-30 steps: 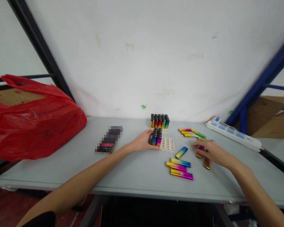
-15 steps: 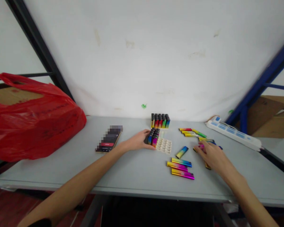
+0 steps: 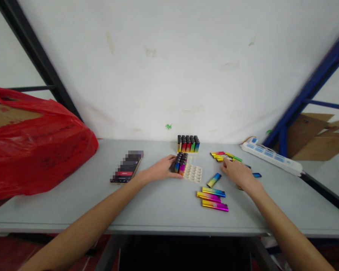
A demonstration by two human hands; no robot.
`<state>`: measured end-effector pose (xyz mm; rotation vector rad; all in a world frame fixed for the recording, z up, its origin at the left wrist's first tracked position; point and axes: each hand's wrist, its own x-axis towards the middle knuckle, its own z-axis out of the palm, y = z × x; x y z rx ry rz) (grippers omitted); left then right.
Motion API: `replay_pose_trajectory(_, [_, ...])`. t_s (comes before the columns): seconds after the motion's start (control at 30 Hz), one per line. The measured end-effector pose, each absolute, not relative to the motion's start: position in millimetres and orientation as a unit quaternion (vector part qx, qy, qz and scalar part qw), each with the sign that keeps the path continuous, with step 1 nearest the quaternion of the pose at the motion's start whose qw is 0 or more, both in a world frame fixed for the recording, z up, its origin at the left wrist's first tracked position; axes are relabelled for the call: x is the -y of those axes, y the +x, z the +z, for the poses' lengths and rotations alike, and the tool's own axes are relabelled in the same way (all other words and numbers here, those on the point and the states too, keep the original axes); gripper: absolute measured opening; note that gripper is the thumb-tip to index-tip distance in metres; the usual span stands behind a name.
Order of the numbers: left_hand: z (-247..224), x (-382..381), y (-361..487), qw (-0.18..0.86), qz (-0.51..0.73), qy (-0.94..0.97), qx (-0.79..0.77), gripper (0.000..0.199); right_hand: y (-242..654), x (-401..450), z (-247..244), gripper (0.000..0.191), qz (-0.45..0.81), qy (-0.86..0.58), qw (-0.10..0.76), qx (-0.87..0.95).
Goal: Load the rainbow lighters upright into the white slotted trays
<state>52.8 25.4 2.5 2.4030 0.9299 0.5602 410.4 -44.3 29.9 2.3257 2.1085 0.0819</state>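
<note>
My left hand is curled around the left side of a block of upright lighters, with the thumb at the front and the fingers behind. These lighters stand at the left end of a white tray with round holes, whose right part is bare. My right hand is over the loose lighters on the right, fingers drawn together and pointing left. Its fingertips are by a yellow lighter; what they hold, if anything, is hidden. A blue-and-yellow lighter lies between the tray and this hand.
Behind the tray stands a full block of lighters. Several yellow, magenta and blue lighters lie in front. A phone and a red plastic bag are at left, a white power strip at right, cardboard boxes beyond.
My right hand has moved left and away from me over the loose lighters; the magenta lighter at its fingers is out of sight. My left hand stays on the block. The view has shifted slightly.
</note>
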Motion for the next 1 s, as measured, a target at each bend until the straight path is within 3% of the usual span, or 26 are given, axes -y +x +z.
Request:
replay_pose_trajectory(0.07, [2, -26, 53, 0.249, 0.206, 0.883, -0.341, 0.091, 406, 40, 33, 0.030, 0.015, 0.727, 0.005, -0.686])
replay_pose_trajectory(0.2, [1, -25, 54, 0.250, 0.206, 0.881, -0.344, 0.091, 404, 30, 35, 0.043, 0.000, 0.699, -0.040, -0.714])
replay_pose_trajectory(0.33, [-1, -25, 54, 0.250, 0.208, 0.883, -0.339, 0.092, 405, 17, 42, 0.055, -0.078, 0.631, -0.209, -0.743])
replay_pose_trajectory(0.5, [0, -24, 54, 0.246, 0.213, 0.882, -0.342, 0.090, 382, 0, 50, 0.029, -0.360, 0.492, -0.412, -0.677])
replay_pose_trajectory(0.57, [1, -23, 54, 0.249, 0.215, 0.881, -0.341, 0.089, 367, -4, 49, 0.028, -0.419, 0.458, -0.434, -0.653])
replay_pose_trajectory(0.83, [0, -19, 57, 0.246, 0.229, 0.878, -0.340, 0.087, 332, -2, 27, 0.067, -0.514, 0.449, -0.426, -0.593])
replay_pose_trajectory(1.0, [-1, -19, 57, 0.234, 0.222, 0.881, -0.347, 0.090, 327, 3, 20, 0.069, -0.525, 0.488, -0.440, -0.541])
